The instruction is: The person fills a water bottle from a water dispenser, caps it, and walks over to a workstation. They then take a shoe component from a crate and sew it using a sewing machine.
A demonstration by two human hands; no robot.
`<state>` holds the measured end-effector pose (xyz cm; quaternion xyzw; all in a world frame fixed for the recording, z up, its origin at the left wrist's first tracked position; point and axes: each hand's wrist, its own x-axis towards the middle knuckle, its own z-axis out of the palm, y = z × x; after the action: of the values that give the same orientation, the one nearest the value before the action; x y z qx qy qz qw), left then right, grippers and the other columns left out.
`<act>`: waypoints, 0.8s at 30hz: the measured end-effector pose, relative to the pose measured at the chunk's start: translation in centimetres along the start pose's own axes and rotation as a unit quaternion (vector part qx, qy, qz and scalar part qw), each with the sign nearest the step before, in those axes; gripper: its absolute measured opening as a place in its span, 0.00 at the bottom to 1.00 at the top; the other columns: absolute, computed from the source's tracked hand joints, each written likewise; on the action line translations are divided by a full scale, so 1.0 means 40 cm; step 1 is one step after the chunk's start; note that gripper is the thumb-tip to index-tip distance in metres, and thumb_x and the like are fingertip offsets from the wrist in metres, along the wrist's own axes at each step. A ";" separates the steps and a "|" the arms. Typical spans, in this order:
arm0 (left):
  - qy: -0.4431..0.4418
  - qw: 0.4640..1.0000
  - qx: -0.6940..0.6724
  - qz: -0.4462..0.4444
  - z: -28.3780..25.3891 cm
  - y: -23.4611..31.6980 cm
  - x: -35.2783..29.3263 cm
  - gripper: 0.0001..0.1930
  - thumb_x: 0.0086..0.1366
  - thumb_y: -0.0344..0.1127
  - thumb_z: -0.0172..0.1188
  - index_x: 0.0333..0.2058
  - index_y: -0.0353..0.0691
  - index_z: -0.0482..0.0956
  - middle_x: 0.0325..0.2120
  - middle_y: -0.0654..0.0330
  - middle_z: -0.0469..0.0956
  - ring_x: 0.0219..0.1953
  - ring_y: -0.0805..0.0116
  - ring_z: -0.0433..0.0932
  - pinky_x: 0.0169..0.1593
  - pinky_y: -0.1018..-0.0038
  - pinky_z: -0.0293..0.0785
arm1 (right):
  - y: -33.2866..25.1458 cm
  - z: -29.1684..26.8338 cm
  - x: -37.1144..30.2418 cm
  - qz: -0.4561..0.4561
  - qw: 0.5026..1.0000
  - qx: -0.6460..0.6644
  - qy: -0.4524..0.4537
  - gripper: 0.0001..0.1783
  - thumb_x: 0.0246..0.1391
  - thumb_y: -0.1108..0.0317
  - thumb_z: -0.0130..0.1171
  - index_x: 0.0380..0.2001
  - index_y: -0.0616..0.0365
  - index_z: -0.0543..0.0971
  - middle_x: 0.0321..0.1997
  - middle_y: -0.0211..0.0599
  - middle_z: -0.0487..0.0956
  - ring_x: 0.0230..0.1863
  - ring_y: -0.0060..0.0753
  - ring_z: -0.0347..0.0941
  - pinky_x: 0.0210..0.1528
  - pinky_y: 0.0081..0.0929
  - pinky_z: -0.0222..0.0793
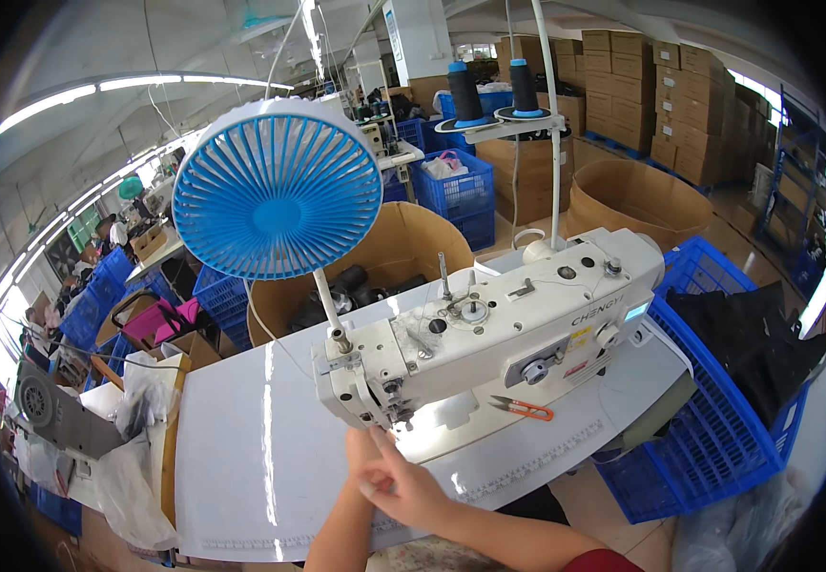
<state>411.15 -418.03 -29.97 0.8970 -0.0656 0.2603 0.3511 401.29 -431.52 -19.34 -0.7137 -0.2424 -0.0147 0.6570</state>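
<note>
Both my hands are together under the needle end of a white sewing machine (489,324). My right hand (405,491) crosses over the left, its index finger stretched up toward the needle area and the other fingers curled in. Whatever its fingertips may hold is too small to make out. Behind it, my left hand (360,450) reaches up to the same spot, its fingers mostly hidden. Orange-handled thread snips (523,408) lie on the machine bed, right of my hands. A white tabletop (227,448) with a printed ruler edge surrounds the machine.
A blue round fan (279,205) stands above the machine's left end. Two dark thread cones (465,95) sit on a stand behind. A blue crate (690,448) holding black fabric is at right. Cardboard bins (413,238) stand behind the table; plastic bags (132,496) hang at left.
</note>
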 end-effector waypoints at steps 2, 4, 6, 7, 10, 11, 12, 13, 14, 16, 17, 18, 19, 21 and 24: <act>-0.002 1.000 -0.019 -0.007 0.009 -0.018 -0.007 0.08 0.45 0.31 0.62 0.23 0.34 0.76 0.17 0.54 0.74 0.26 0.55 0.75 0.31 0.63 0.69 | -0.015 0.050 0.024 -0.010 0.997 -0.063 0.040 0.40 0.57 0.57 0.60 0.62 0.68 0.55 0.42 0.38 0.81 0.33 0.36 0.79 0.35 0.29 0.75; -0.011 0.998 -0.059 -0.027 0.021 -0.028 -0.008 0.07 0.45 0.31 0.62 0.23 0.34 0.76 0.17 0.54 0.74 0.26 0.55 0.75 0.31 0.63 0.69 | -0.010 0.079 0.051 -0.020 0.988 -0.128 0.084 0.46 0.56 0.56 0.61 0.64 0.73 0.49 0.43 0.39 0.80 0.33 0.38 0.79 0.36 0.31 0.76; -0.020 0.994 -0.098 -0.047 0.026 -0.034 -0.009 0.07 0.45 0.31 0.62 0.23 0.34 0.76 0.17 0.55 0.74 0.27 0.55 0.75 0.32 0.62 0.69 | 0.019 0.090 0.084 -0.135 0.918 -0.312 0.206 0.46 0.56 0.51 0.60 0.63 0.75 0.51 0.46 0.43 0.78 0.31 0.39 0.78 0.34 0.33 0.76; -0.025 0.991 -0.118 -0.056 0.028 -0.036 -0.010 0.07 0.45 0.31 0.62 0.23 0.34 0.77 0.17 0.55 0.74 0.27 0.55 0.75 0.32 0.62 0.69 | 0.030 0.089 0.090 -0.138 0.916 -0.313 0.212 0.46 0.56 0.51 0.60 0.63 0.75 0.51 0.46 0.43 0.78 0.31 0.39 0.78 0.34 0.33 0.76; -0.041 0.980 -0.176 -0.088 0.026 -0.049 -0.014 0.07 0.45 0.32 0.62 0.23 0.35 0.77 0.17 0.55 0.74 0.27 0.55 0.75 0.32 0.62 0.69 | 0.025 0.090 0.102 -0.107 0.949 -0.248 0.161 0.40 0.57 0.55 0.60 0.62 0.71 0.55 0.49 0.45 0.77 0.32 0.39 0.78 0.36 0.31 0.75; -0.047 0.974 -0.196 -0.101 0.027 -0.055 -0.014 0.07 0.45 0.32 0.62 0.23 0.35 0.77 0.17 0.55 0.74 0.28 0.55 0.75 0.32 0.62 0.69 | 0.015 0.088 0.101 -0.105 0.972 -0.132 0.161 0.37 0.57 0.58 0.60 0.60 0.68 0.57 0.47 0.44 0.78 0.33 0.37 0.78 0.38 0.30 0.75; -0.053 0.968 -0.216 -0.114 0.028 -0.061 -0.015 0.07 0.45 0.32 0.62 0.23 0.35 0.77 0.18 0.55 0.74 0.28 0.55 0.74 0.33 0.62 0.69 | 0.009 0.084 0.102 -0.103 0.982 -0.015 0.158 0.34 0.57 0.61 0.61 0.59 0.66 0.58 0.46 0.44 0.78 0.34 0.35 0.78 0.39 0.28 0.74; -0.059 0.962 -0.236 -0.127 0.029 -0.067 -0.016 0.07 0.45 0.32 0.62 0.23 0.35 0.77 0.18 0.55 0.74 0.28 0.55 0.74 0.33 0.62 0.69 | 0.022 0.084 0.105 -0.105 0.981 -0.016 0.160 0.34 0.57 0.61 0.61 0.59 0.66 0.58 0.46 0.44 0.78 0.34 0.35 0.78 0.39 0.28 0.74; -0.065 0.954 -0.255 -0.140 0.028 -0.068 -0.018 0.07 0.45 0.32 0.62 0.22 0.35 0.77 0.18 0.55 0.74 0.28 0.55 0.74 0.33 0.62 0.69 | 0.033 0.085 0.102 -0.114 0.978 0.069 0.160 0.31 0.57 0.63 0.60 0.57 0.65 0.61 0.44 0.42 0.79 0.34 0.32 0.78 0.40 0.27 0.73; -0.076 0.938 -0.293 -0.168 0.031 -0.071 -0.017 0.07 0.45 0.32 0.62 0.22 0.35 0.77 0.18 0.55 0.74 0.29 0.55 0.74 0.33 0.62 0.69 | 0.054 0.076 0.094 -0.123 0.968 0.154 0.157 0.27 0.56 0.65 0.60 0.55 0.64 0.64 0.43 0.40 0.80 0.35 0.29 0.78 0.42 0.26 0.73; -0.081 0.929 -0.311 -0.184 0.028 -0.073 -0.018 0.07 0.45 0.32 0.62 0.22 0.35 0.77 0.18 0.55 0.74 0.29 0.55 0.74 0.33 0.62 0.69 | 0.048 0.059 0.084 -0.113 0.976 0.119 0.144 0.21 0.56 0.66 0.59 0.50 0.62 0.67 0.42 0.40 0.80 0.35 0.29 0.79 0.38 0.26 0.73; -0.085 0.919 -0.328 -0.201 0.024 -0.077 -0.019 0.07 0.45 0.33 0.62 0.22 0.36 0.77 0.18 0.55 0.74 0.29 0.55 0.74 0.34 0.62 0.70 | 0.044 0.043 0.072 -0.103 0.983 0.085 0.130 0.15 0.57 0.66 0.58 0.45 0.60 0.71 0.40 0.39 0.80 0.36 0.29 0.79 0.35 0.26 0.73; -0.088 0.909 -0.345 -0.219 0.020 -0.080 -0.020 0.07 0.45 0.33 0.62 0.22 0.36 0.77 0.18 0.55 0.74 0.29 0.55 0.74 0.34 0.62 0.70 | 0.036 0.025 0.054 -0.102 0.983 0.087 0.127 0.15 0.57 0.66 0.58 0.45 0.60 0.71 0.40 0.39 0.80 0.36 0.29 0.79 0.35 0.26 0.73; -0.093 0.887 -0.376 -0.253 0.010 -0.075 -0.018 0.07 0.45 0.33 0.62 0.22 0.36 0.77 0.18 0.55 0.74 0.30 0.55 0.74 0.34 0.62 0.70 | 0.024 -0.019 0.015 -0.039 0.995 -0.059 0.074 0.13 0.55 0.66 0.59 0.42 0.57 0.74 0.35 0.39 0.80 0.35 0.35 0.80 0.35 0.25 0.73; -0.159 0.983 -0.006 -0.086 -0.057 -0.009 -0.012 0.06 0.45 0.34 0.62 0.21 0.38 0.78 0.18 0.56 0.75 0.31 0.55 0.73 0.36 0.63 0.70 | 0.077 -0.112 0.007 -0.024 0.984 -0.173 -0.031 0.15 0.50 0.69 0.59 0.44 0.54 0.78 0.31 0.38 0.79 0.33 0.35 0.78 0.33 0.30 0.73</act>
<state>409.89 -416.28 -29.00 0.9272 -0.0446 0.0826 0.3625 404.01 -435.72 -21.50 -0.8105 -0.2741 -0.0501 0.5152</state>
